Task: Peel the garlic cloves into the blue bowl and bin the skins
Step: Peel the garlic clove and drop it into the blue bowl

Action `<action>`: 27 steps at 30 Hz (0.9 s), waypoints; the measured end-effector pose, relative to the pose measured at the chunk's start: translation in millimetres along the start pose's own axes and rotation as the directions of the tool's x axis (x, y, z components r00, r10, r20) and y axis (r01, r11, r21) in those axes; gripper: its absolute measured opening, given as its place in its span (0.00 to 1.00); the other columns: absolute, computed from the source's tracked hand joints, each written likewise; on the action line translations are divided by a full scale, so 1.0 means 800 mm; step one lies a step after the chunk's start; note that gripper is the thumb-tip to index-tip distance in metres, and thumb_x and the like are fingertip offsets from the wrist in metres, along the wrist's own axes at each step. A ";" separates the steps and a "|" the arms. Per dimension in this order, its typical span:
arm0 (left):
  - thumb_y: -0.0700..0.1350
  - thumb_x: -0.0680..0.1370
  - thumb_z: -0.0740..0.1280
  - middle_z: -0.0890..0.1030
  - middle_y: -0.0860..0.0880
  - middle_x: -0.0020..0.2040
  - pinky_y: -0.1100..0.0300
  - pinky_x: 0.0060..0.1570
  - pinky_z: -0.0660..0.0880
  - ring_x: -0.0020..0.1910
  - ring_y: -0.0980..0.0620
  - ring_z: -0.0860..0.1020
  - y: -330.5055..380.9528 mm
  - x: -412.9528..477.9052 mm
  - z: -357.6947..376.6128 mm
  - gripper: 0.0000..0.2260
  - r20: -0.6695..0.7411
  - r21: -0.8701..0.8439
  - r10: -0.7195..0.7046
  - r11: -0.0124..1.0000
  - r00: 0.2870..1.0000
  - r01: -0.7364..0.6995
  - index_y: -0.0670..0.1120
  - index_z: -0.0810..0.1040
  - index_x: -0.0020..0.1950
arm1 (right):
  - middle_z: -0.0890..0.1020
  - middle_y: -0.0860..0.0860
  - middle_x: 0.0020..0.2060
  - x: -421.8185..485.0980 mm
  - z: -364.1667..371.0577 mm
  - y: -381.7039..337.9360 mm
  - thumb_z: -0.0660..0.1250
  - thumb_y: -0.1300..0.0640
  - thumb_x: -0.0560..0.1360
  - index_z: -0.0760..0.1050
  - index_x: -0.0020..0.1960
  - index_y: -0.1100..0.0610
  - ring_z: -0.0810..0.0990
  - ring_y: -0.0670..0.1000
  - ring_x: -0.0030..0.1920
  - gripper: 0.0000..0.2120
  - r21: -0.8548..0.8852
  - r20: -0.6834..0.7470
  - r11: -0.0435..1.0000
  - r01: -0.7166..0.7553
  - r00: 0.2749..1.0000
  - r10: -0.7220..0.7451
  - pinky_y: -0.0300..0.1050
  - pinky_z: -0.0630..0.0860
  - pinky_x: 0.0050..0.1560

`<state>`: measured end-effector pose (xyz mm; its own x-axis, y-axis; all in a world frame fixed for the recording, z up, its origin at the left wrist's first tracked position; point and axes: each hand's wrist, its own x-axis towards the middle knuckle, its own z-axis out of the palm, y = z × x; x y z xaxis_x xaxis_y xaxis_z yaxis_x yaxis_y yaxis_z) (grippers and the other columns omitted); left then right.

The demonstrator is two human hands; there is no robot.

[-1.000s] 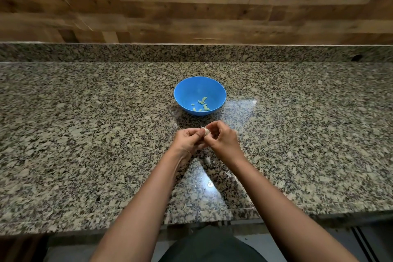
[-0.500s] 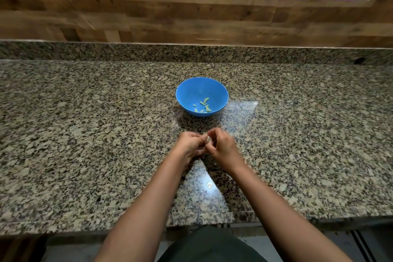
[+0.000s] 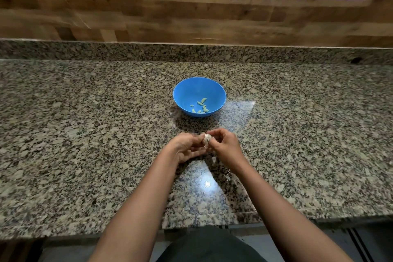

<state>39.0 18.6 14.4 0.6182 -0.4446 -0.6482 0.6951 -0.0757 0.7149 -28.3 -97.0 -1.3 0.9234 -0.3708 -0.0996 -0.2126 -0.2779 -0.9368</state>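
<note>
Speckled granite counter (image 3: 85, 134) in front of me: grey, black and tan flecks, polished, with a bright patch of glare towards my edge. A low upstand (image 3: 63, 51) of the same stone runs along the back. The blue bowl (image 3: 182, 100) stands upright on the stone, about mid-depth, just beyond the glare. Nearer me lie a few small pale scraps (image 3: 213, 158) — thin, loose, flat on the granite — well apart from the bowl.

Garlic clove (image 3: 206, 138) pinched between left hand (image 3: 187, 149) and right hand (image 3: 225, 147). Bowl (image 3: 185, 92) on countertop (image 3: 85, 134) just beyond grip, peeled cloves (image 3: 201, 106) inside. Skin scrap (image 3: 213, 159) under grip.
</note>
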 end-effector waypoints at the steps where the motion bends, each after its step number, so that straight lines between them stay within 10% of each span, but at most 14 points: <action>1: 0.37 0.79 0.62 0.78 0.42 0.39 0.62 0.36 0.79 0.38 0.50 0.78 0.000 0.000 0.000 0.06 0.002 0.004 0.011 1.000 1.000 -0.011 0.37 0.76 0.44 | 0.82 0.55 0.43 0.002 -0.001 0.000 0.68 0.60 0.75 0.77 0.51 0.60 0.82 0.51 0.42 0.07 0.010 -0.007 1.000 -0.012 1.000 0.012 0.46 0.81 0.43; 18: 0.36 0.78 0.64 0.78 0.42 0.40 0.63 0.34 0.79 0.37 0.49 0.78 0.003 0.005 -0.005 0.03 -0.023 0.053 0.117 0.992 0.993 -0.115 0.36 0.75 0.49 | 0.81 0.55 0.39 0.015 -0.015 -0.009 0.67 0.66 0.74 0.78 0.48 0.63 0.78 0.48 0.36 0.03 0.277 0.053 0.939 -0.206 0.979 0.199 0.38 0.76 0.34; 23: 0.44 0.75 0.70 0.80 0.43 0.44 0.53 0.46 0.77 0.42 0.47 0.79 -0.002 0.025 -0.014 0.15 -0.185 0.488 0.356 0.842 0.916 -0.229 0.36 0.76 0.58 | 0.78 0.59 0.38 0.017 -0.025 -0.005 0.63 0.70 0.75 0.75 0.50 0.69 0.79 0.50 0.31 0.05 0.410 0.044 0.864 -0.292 0.953 0.301 0.36 0.77 0.30; 27: 0.47 0.77 0.68 0.80 0.42 0.56 0.59 0.50 0.71 0.55 0.46 0.78 -0.002 0.022 -0.009 0.15 -0.245 0.762 0.528 0.624 0.813 -0.175 0.40 0.78 0.60 | 0.82 0.60 0.45 0.018 -0.032 -0.001 0.67 0.67 0.74 0.77 0.49 0.65 0.80 0.54 0.41 0.05 0.212 0.025 0.930 -0.300 0.953 0.301 0.47 0.80 0.47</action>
<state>51.8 17.2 -0.3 0.9597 -0.1824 -0.2140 0.0460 -0.6491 0.7593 -22.9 -124.5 6.6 0.8240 -0.4153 -0.3856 -0.4066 0.0407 -0.9127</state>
